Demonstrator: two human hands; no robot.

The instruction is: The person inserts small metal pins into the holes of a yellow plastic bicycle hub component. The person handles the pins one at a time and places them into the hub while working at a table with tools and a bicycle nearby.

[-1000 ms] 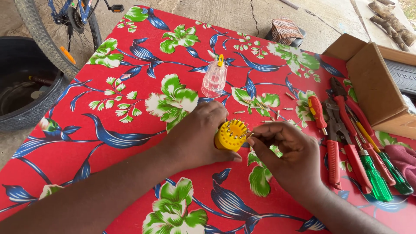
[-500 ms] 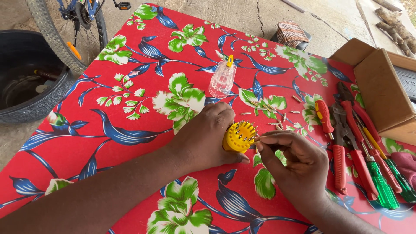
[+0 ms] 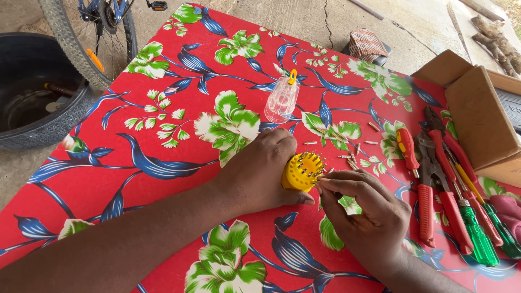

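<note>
- Left hand [image 3: 260,171] is wrapped around a yellow bit holder [image 3: 302,172], fingers closed on its left side, pinning it to the red floral tablecloth [image 3: 163,163] near the middle of the table.
- Right hand [image 3: 364,214] sits just right of the holder, thumb and forefinger pinched narrow on what looks like a small metal bit, its tip touching the holder's right edge; the bit itself is mostly hidden by the fingertips.
- The holder's top bristles with little bits standing in its holes, so by my reading a good part of the loading is done. Whether every hole is filled, I cannot tell from this angle.
- Plenty is left, though: loose bits [image 3: 353,154] lie scattered on the cloth just beyond and to the right of the holder, near both hands but apart from them.
- The clear plastic cap [image 3: 281,100] with a yellow tab stands upright farther off, beyond the left hand, not on the holder, so closing up looks undone.
- To the right, well apart from the holder, a row of tools: a short red-handled screwdriver [image 3: 406,149], red-handled pliers [image 3: 434,179] and green-handled screwdrivers [image 3: 480,239].
- Far right, an open cardboard box [image 3: 477,114]; far left, a bicycle wheel [image 3: 87,49] beside a black tyre tub [image 3: 38,92].
</note>
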